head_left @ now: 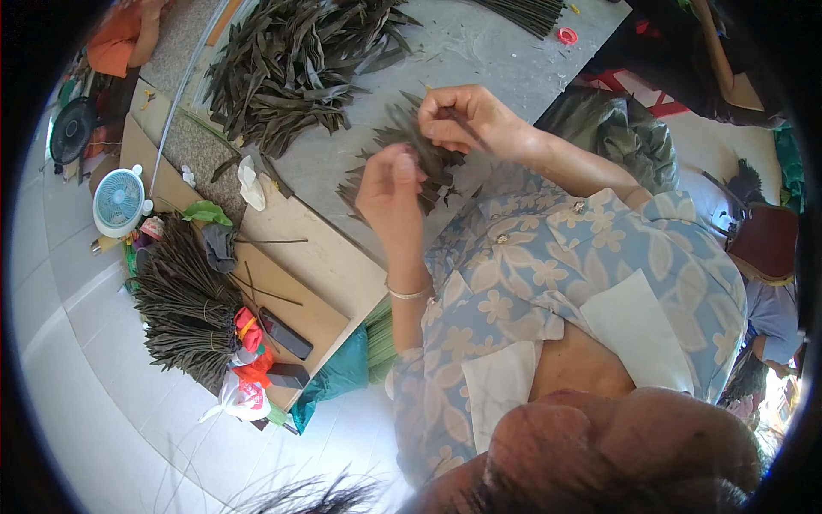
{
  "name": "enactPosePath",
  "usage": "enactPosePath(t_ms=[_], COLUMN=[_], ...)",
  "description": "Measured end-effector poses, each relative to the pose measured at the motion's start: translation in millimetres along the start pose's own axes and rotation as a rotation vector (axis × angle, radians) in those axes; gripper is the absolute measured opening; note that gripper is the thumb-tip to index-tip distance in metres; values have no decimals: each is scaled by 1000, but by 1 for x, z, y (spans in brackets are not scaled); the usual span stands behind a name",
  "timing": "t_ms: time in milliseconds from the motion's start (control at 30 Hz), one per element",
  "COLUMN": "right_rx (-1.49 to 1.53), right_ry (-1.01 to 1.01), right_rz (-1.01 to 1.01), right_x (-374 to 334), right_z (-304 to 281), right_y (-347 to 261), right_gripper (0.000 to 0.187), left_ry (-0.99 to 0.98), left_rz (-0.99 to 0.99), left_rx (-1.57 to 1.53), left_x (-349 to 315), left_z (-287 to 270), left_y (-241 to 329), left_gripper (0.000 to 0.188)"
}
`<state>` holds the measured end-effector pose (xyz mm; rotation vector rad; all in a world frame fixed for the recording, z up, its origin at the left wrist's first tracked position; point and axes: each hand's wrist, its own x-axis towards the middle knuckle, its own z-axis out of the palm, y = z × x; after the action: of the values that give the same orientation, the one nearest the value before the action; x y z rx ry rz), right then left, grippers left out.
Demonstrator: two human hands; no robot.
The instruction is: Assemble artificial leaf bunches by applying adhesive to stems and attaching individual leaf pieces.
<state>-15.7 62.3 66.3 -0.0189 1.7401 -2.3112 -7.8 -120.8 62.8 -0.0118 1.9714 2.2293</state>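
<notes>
Right hand (479,116) pinches dark strip (469,130) over small pile (435,174), by near edge of surface (514,77). Left hand (390,184) just beside, blurred; cannot tell if holding anything. Looks like picking strips singly; next move needs soft, careful fingers.

No txt or nos. could be read. Only print-like marks seen: red ones on the white plastic bag (240,401), well apart from the L hand (390,187), down & to its left, just below some red plastic (255,370). Marks were too small & blurred to make out, incl. any letters.
</notes>
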Motion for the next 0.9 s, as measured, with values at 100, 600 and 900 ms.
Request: enactPosePath(t_ms=[100, 600, 900], right_rx=[-57, -22, 53], right_ry=[-19, -5, 68], right_rz=[26, 24, 34], right_x=[-1, -8, -7], right_z=[4, 8, 1], right_y=[-3, 5, 3], right_gripper=[12, 13, 14], left_ry=[-10, -30, 81], left_rz=[107, 91, 149], left_rx=[181, 128, 217], left_x=[2, 5, 3], left_z=[2, 3, -1], left_y=[-5, -7, -7], left_gripper=[14, 19, 19])
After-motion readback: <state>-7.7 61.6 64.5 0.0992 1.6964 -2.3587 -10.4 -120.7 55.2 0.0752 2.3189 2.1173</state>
